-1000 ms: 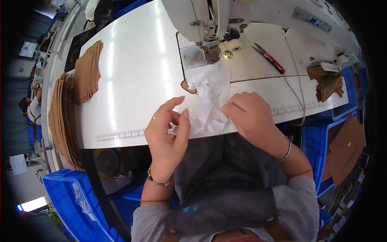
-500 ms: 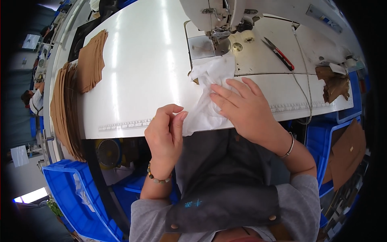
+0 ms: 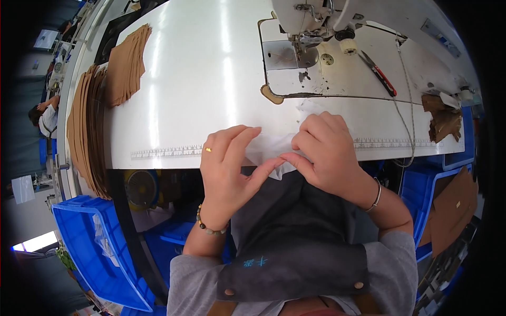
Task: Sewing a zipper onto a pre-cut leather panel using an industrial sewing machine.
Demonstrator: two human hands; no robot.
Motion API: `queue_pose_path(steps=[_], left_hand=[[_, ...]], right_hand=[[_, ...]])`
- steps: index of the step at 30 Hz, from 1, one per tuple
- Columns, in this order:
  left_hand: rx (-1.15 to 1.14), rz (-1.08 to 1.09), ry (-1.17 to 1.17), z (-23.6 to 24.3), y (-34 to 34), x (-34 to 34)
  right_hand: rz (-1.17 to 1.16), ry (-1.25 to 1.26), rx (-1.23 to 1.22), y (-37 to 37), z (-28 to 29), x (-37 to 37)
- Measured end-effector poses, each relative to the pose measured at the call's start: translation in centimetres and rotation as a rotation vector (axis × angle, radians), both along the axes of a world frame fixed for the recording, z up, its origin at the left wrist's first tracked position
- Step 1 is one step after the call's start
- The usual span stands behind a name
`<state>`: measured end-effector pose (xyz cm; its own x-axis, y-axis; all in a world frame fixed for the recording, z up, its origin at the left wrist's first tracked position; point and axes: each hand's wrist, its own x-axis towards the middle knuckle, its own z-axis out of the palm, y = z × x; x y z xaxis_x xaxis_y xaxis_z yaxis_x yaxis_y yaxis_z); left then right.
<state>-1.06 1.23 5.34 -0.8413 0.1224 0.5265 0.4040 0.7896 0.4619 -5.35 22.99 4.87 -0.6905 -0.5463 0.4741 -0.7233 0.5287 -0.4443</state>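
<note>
Pulled back from the sewing machine, the white fabric piece now sits at the surface edge, pinched by my left hand and right hand.

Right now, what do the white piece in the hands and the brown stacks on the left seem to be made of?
White piece: thin, soft fabric or non-woven sheet, it seems; it crumples between the left hand and right hand and looks slightly see-through. Brown stacks: flat, matte cut sheets, perhaps leather or stiff board; I cannot tell which.
</note>
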Motion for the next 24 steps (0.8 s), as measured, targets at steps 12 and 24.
queue_pose_path(steps=[12,24], left_hand=[[-0.099,0.069,-0.099,0.2,0.9,-0.8],[0.277,0.166,-0.437,1.3,-2.0,0.4]], right_hand=[[-0.034,-0.079,0.165,0.0,0.4,-0.6],[-0.104,-0.035,0.223,1.4,0.1,-1.6]])
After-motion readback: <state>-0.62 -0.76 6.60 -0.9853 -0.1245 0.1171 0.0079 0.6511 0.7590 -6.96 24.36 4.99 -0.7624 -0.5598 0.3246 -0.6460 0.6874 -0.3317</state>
